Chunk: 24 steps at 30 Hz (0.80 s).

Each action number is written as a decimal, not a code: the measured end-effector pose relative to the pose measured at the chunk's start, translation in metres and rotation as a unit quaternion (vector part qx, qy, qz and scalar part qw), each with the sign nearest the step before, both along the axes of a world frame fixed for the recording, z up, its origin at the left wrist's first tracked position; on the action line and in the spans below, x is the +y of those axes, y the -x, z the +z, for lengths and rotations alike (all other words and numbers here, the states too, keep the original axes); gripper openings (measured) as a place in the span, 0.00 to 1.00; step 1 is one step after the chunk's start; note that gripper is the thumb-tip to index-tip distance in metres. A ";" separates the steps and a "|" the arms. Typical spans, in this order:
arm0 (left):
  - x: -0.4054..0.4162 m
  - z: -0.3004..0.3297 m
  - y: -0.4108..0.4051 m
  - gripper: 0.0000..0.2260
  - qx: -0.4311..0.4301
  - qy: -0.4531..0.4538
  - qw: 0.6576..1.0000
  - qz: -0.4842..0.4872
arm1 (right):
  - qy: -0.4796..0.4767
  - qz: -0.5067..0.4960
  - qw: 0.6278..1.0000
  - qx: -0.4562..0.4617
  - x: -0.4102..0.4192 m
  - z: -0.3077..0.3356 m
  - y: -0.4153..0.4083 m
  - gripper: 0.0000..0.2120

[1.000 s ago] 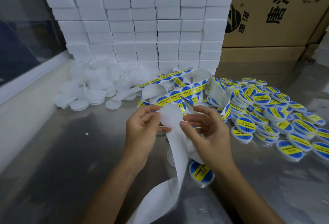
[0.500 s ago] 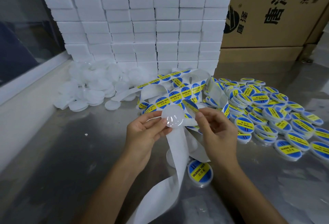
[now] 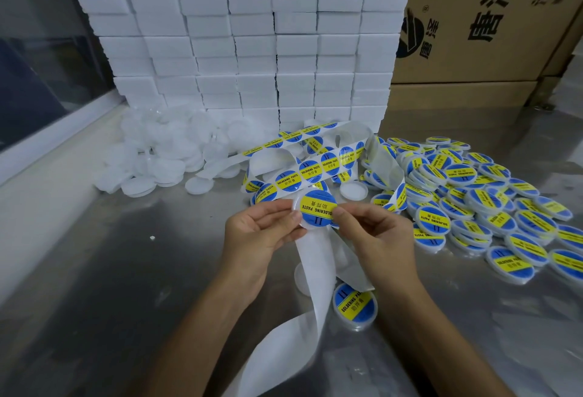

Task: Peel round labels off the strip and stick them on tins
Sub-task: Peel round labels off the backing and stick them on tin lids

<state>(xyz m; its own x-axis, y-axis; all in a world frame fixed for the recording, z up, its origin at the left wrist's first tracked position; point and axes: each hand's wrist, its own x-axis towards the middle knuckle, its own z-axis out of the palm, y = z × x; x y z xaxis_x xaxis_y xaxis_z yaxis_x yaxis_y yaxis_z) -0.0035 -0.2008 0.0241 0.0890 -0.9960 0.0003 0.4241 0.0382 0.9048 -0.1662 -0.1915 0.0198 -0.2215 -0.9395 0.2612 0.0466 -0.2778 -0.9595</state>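
- Left hand pinching small clear round tin at its left rim, fingers curled narrow round the edge.
- Right hand pinching the same tin at its right rim, thumb tip on edge of blue-and-yellow label, lying on tin face, reading "SOLDERING PASTE" upside down to camera.
- Tin held above steel table, in front of label strip, which loops across table behind hands; bare backing tail hanging down toward near edge.
- Step judged: label just laid on, pressing down not finished; cannot tell whether fully stuck all round.
- Risk: label off-centre, or overhanging rim, if thumb slides it while adhesive is only tacked.
- Risk: crease or trapped bubble if pressed from the edges inward, not from centre out.
- Risk: tin slipping from a two-point rim pinch — smooth plastic, thin edge — and dropping onto backing tail or onto labelled tin near right wrist.
- Risk: loose strip catching on a wrist, dragging remaining labels off or folding them onto themselves.
- Risk: finished tin mixed into unlabelled heap at left instead of labelled pile at right.
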 end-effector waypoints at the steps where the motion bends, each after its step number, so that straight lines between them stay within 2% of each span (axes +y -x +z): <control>1: 0.000 0.000 0.000 0.14 0.000 -0.001 1.000 -0.001 | 0.000 0.002 1.000 -0.003 0.000 0.000 0.000 0.05; 13: 0.001 -0.001 0.000 0.12 -0.004 0.009 1.000 -0.010 | -0.002 0.012 1.000 0.001 0.002 0.002 -0.002 0.05; 19: 0.001 -0.001 0.002 0.15 -0.015 0.017 1.000 0.014 | 0.017 0.013 1.000 0.017 0.003 0.002 -0.002 0.05; 24: 0.002 -0.002 0.003 0.07 -0.054 0.021 0.997 0.041 | 0.033 0.012 0.999 0.038 0.004 0.002 -0.002 0.06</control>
